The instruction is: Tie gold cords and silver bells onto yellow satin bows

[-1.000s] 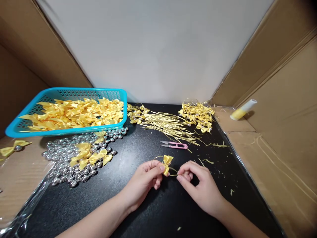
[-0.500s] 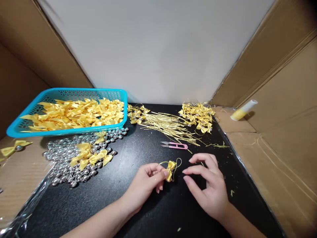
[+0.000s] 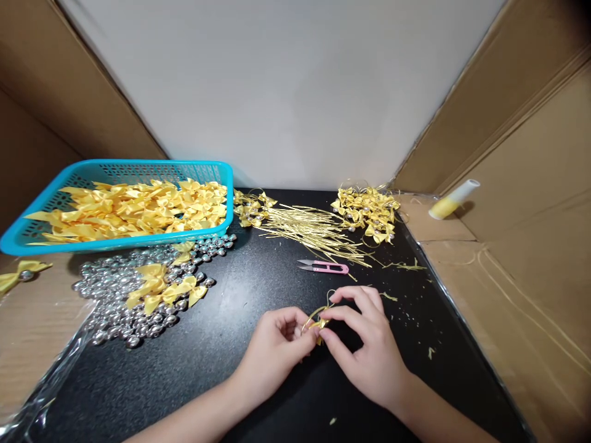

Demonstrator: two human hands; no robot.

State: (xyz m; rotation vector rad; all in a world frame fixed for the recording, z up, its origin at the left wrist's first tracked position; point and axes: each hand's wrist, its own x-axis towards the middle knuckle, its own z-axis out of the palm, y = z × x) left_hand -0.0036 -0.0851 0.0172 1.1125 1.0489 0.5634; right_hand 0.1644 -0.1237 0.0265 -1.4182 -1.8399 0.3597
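Note:
My left hand (image 3: 277, 344) and my right hand (image 3: 364, 347) meet over the black table top, both pinched on one small yellow ribbon bow (image 3: 318, 321) with a thin gold cord looped round it. The bow is mostly hidden between the fingertips. Just beyond the hands lie pink thread snips (image 3: 325, 266). A bundle of gold cords (image 3: 314, 231) is spread further back.
A turquoise basket (image 3: 115, 243) full of yellow bows stands at the left. In front of it is a heap of silver bells (image 3: 115, 295) with a few bows on top. A pile of finished bows (image 3: 369, 212) lies at the back right. Cardboard walls enclose both sides; a yellow-white tube (image 3: 452, 200) rests at the right.
My right hand let go of the cord, opened briefly, then came back in and pinched the bow together with the left hand. The bow sank lower between the fingers.

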